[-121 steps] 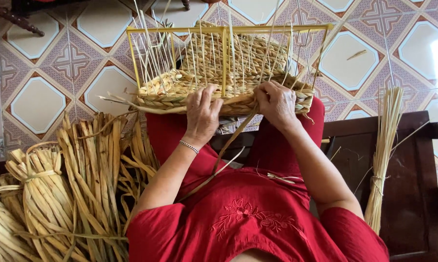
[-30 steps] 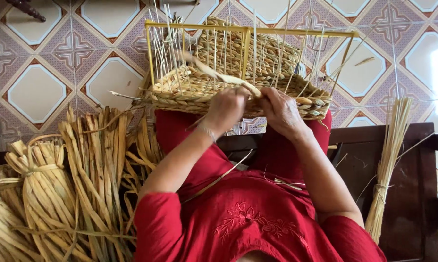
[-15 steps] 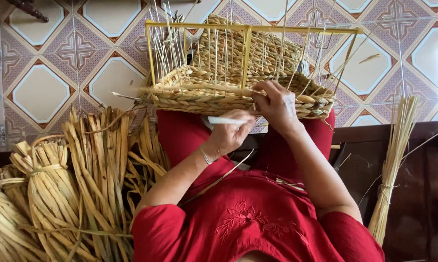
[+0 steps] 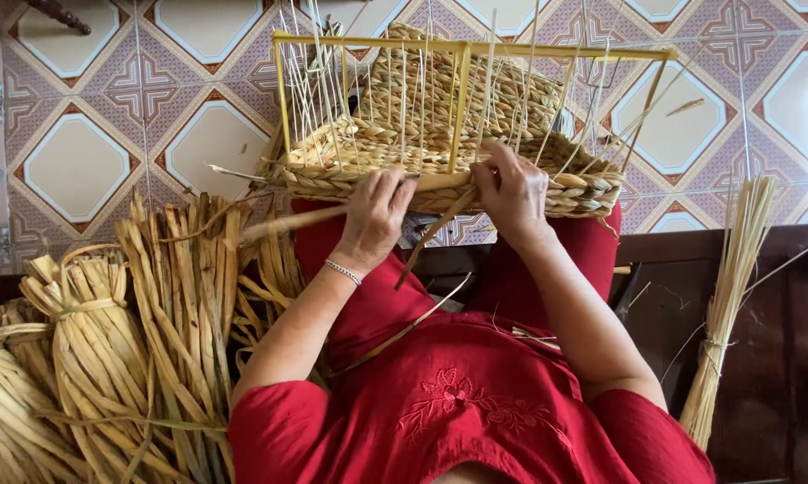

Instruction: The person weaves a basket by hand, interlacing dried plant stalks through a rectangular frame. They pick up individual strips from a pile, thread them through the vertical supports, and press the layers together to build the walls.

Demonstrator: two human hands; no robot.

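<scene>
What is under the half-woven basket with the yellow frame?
The half-woven basket rests on the person's lap, on red trousers. Behind it lies patterned tile floor. The left hand and right hand cover part of its near rim.

A floor of patterned tiles (image 4: 73, 166), w/ cream octagons framed in pink and grey, is seen across the upper part of the view. A dark brown wooden bench (image 4: 762, 358) is seen at the lower right; a slim tied bundle of pale green-yellow reeds (image 4: 731, 296) is leaned against it. Tied bundles of broad dried yellow-tan leaf strips (image 4: 108, 358) are stacked at the lower left; what they rest on can't be told.
</scene>
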